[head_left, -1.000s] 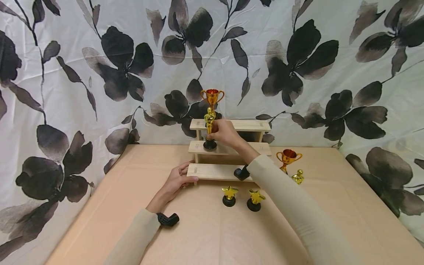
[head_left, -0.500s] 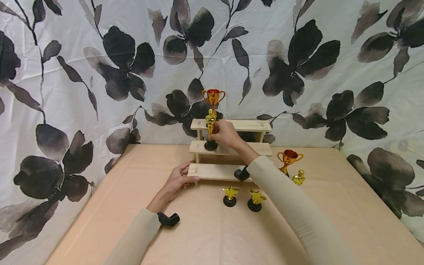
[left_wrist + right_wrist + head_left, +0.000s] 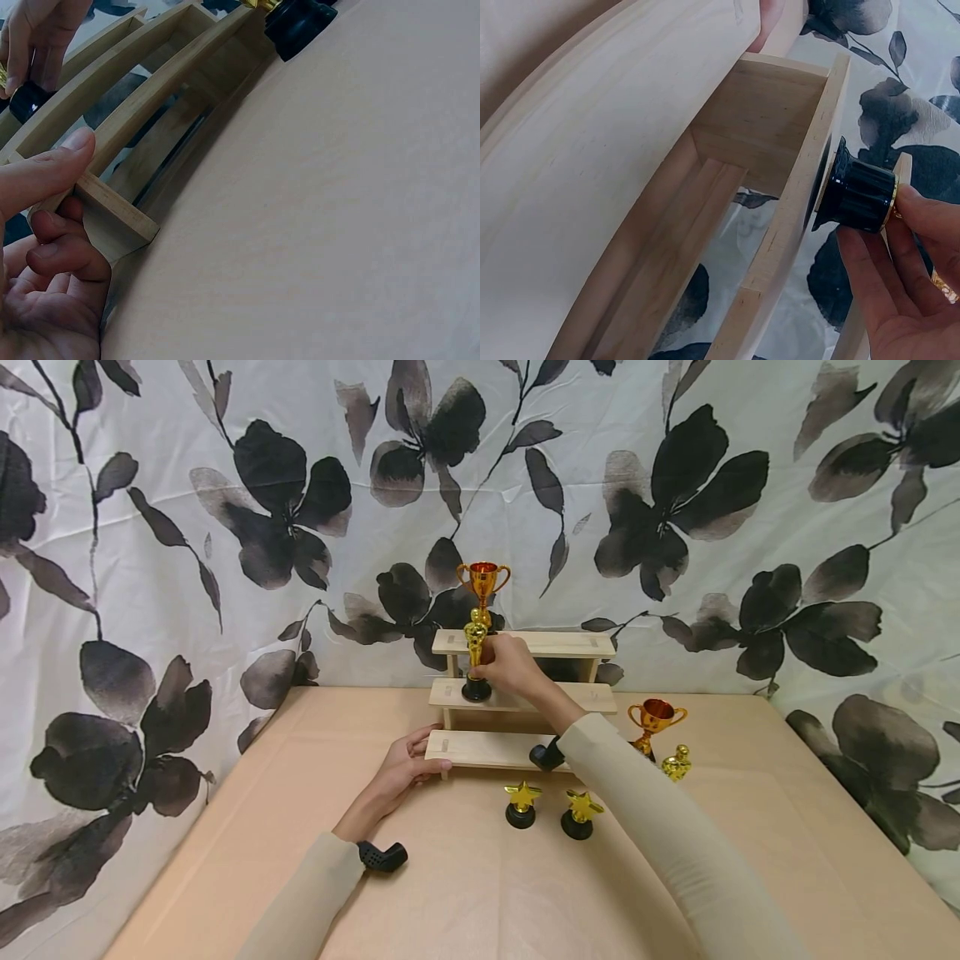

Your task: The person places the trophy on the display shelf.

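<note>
In the head view, the gold figurine trophy [image 3: 475, 652] is held by the right hand [image 3: 512, 665] on the middle step of the wooden riser [image 3: 525, 697], unchanged from before. In the left wrist view, the riser's bottom corner is gripped by the left hand [image 3: 45, 225]. In the right wrist view, the trophy's black base [image 3: 855, 196] is seen set on the step, fingers [image 3: 900, 270] curled around it.

Gold cup trophy [image 3: 483, 583] stands upright on the top step, left end. Two star trophies [image 3: 521, 802] [image 3: 579, 812] on black bases stand side by side on the worktop [image 3: 225, 860]. Orange cup [image 3: 655, 720] and small gold figure [image 3: 677, 763] stand near the right. Floral cloth [image 3: 225, 510] hangs behind.
</note>
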